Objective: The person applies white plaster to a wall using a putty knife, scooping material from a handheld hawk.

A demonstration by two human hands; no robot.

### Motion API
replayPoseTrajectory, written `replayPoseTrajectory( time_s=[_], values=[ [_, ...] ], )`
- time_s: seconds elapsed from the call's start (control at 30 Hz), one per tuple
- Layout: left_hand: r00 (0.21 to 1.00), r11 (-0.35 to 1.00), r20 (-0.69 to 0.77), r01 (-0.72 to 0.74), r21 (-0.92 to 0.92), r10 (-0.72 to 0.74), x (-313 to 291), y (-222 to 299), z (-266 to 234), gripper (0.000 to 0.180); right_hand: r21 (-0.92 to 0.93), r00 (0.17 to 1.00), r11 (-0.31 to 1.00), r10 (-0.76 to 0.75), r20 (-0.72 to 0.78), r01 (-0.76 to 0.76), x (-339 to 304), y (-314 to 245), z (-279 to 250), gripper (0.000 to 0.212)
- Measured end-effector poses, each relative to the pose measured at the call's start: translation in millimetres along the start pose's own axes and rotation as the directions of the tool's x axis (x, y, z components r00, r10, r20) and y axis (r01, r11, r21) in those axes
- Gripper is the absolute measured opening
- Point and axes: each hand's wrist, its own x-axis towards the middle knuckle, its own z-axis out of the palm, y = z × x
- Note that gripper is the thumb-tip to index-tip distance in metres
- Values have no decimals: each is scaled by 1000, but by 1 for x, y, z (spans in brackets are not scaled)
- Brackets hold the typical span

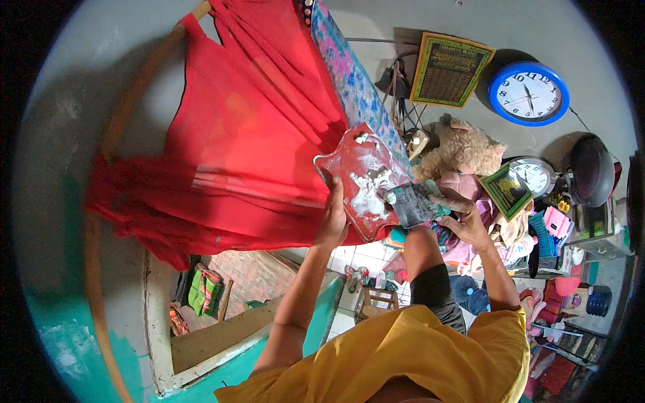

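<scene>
My left hand (333, 218) grips the left edge of a dark red, uneven-edged board (361, 161), its thumb on the upper face. White paste (369, 195) is smeared over the board's middle, with a small dab near the top. In my right hand (467, 220) is a putty scraper (411, 205) with a wide, dark, stained blade. The blade lies over the board's lower right part, beside the paste; whether it presses on the board I cannot tell. My fingers partly hide the scraper's handle end.
A large red cloth (262, 114) hangs at the left by a curved wooden pole (127, 114). Below it is a window-like opening with a pale frame (158, 329). A blue-rimmed clock (529, 95) hangs at the right, above stuffed toys (457, 148). A small wooden stool (374, 302) stands below.
</scene>
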Motion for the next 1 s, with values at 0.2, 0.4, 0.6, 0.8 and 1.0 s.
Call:
replayPoseTrajectory(
  time_s=[0.2,0.4,0.6,0.8,1.0],
  values=[
    [987,994,157,45,-102,-28,-11,4,9,58,270,983,961,107,-149,-64,-11,13,-3,28],
    [990,986,123,-54,-160,74,-32,15,21,57,231,946,937,-203,-252,263,38,-39,-1,26],
    [971,985,168,-162,-63,171,-38,17,38,60,352,895,824,-392,-212,445,127,-137,-9,27],
    [949,965,176,-249,-84,260,-40,13,48,62,638,907,691,-421,-29,341,180,-214,27,35],
    [963,953,46,-257,-158,267,-29,-2,48,58,789,916,593,-386,105,159,241,-234,51,42]
  ],
)
